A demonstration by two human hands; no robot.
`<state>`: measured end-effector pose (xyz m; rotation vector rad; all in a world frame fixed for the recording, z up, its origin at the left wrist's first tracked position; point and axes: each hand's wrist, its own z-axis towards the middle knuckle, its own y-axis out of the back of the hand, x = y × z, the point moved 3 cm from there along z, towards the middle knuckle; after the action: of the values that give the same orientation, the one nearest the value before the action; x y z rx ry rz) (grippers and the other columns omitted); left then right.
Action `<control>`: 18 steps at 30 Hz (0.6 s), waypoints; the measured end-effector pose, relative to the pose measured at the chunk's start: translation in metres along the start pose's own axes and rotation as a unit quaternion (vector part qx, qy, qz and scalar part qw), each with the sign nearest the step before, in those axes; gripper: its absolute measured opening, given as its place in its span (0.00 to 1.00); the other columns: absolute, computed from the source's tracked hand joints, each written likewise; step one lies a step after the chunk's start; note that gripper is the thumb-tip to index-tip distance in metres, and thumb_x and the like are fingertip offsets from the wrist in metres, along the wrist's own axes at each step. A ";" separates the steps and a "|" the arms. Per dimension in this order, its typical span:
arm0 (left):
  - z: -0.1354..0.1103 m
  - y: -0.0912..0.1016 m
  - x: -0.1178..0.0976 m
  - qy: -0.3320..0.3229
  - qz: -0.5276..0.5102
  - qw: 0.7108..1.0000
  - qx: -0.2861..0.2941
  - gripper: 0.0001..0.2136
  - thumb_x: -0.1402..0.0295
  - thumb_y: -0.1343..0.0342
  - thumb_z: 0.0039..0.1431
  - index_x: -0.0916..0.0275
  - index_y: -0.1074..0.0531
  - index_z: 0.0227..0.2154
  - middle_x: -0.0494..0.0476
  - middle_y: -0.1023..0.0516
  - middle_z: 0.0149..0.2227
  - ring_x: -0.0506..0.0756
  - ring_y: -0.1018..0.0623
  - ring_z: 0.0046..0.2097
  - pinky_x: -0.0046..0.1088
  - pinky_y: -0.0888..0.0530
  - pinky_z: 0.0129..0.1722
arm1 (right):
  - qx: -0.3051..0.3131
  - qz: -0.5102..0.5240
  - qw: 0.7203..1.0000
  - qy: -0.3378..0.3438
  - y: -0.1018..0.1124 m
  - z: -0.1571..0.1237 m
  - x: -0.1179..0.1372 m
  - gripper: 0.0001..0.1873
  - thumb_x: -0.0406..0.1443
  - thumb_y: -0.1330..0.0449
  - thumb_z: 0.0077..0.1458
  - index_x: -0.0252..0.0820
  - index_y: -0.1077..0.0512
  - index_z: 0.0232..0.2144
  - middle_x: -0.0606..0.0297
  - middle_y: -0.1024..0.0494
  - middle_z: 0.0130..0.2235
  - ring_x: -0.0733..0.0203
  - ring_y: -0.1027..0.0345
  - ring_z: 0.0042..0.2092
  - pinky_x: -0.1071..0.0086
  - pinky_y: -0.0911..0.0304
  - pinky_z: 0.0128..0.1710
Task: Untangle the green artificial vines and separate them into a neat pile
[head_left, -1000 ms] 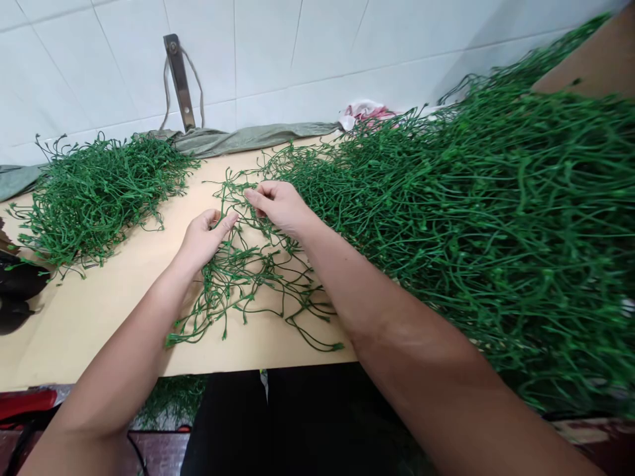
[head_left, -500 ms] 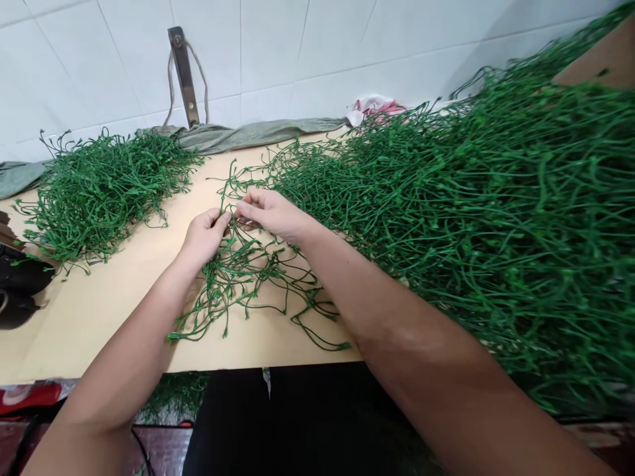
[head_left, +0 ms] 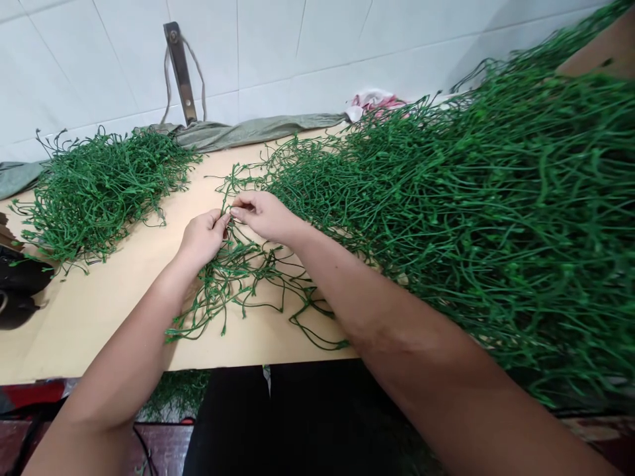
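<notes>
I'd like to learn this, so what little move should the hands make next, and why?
Maybe the right hand should gently pinch the green stem: the left hand is holding it, and the right hand's fingers are right beside that grip.

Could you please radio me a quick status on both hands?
Left hand pinches green stem. Right hand alongside, its hold unclear. Loose stems just below; large green pile to right.

- White tiled wall [head_left: 278,53] behind the counter [head_left: 99,317]
- Tilted metal strip [head_left: 180,76], cord [head_left: 203,82] on either side
- Grey-green cloth [head_left: 258,129] bunched along the counter's back edge
- Pink-and-white cloth [head_left: 374,103] by its right end
- Black object [head_left: 22,274] at far left
</notes>
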<state>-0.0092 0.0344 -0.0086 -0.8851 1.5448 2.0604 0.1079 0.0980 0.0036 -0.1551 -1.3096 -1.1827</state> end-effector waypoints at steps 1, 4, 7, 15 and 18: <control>0.000 0.001 0.000 -0.003 0.009 1.000 -0.004 0.14 0.61 0.55 0.55 0.63 0.39 0.18 0.48 0.37 0.17 0.47 0.39 0.21 0.23 0.42 0.24 | -0.013 0.005 1.000 0.009 0.000 0.000 0.001 0.07 0.30 0.48 0.48 0.38 0.38 0.20 0.71 0.39 0.22 0.69 0.48 0.27 0.71 0.50 0.31; 0.000 0.003 -0.001 0.007 0.029 1.000 -0.003 0.15 0.60 0.56 0.55 0.62 0.40 0.18 0.48 0.38 0.16 0.47 0.39 0.21 0.24 0.43 0.24 | -0.039 0.046 0.998 -0.001 0.000 0.000 0.002 0.08 0.30 0.47 0.49 0.38 0.37 0.19 0.71 0.39 0.22 0.69 0.47 0.27 0.72 0.49 0.31; 0.001 0.004 -0.001 0.019 0.045 0.999 0.000 0.14 0.61 0.56 0.55 0.62 0.40 0.18 0.47 0.38 0.17 0.47 0.39 0.21 0.24 0.42 0.25 | -0.055 0.124 0.990 -0.048 -0.001 0.001 0.002 0.10 0.30 0.48 0.52 0.37 0.37 0.20 0.71 0.37 0.22 0.71 0.46 0.26 0.74 0.47 0.29; 0.003 0.000 0.009 0.018 0.084 0.996 -0.012 0.15 0.60 0.56 0.55 0.61 0.43 0.17 0.48 0.39 0.18 0.49 0.40 0.23 0.25 0.45 0.25 | -0.047 0.324 0.911 -0.249 -0.002 -0.006 0.007 0.17 0.33 0.57 0.60 0.39 0.45 0.19 0.68 0.33 0.22 0.76 0.46 0.18 0.79 0.52 0.18; 0.002 -0.001 0.009 0.019 0.097 0.995 -0.013 0.14 0.60 0.56 0.55 0.61 0.42 0.18 0.49 0.38 0.18 0.49 0.40 0.23 0.25 0.45 0.25 | -0.025 0.290 0.915 -0.281 -0.002 -0.007 0.004 0.17 0.34 0.59 0.61 0.41 0.46 0.20 0.73 0.40 0.16 0.75 0.61 0.14 0.77 0.65 0.16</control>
<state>-0.0157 0.0367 -0.0156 -0.8147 1.6864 2.2152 0.1103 0.0903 0.0034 -0.9142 -1.5718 -0.6704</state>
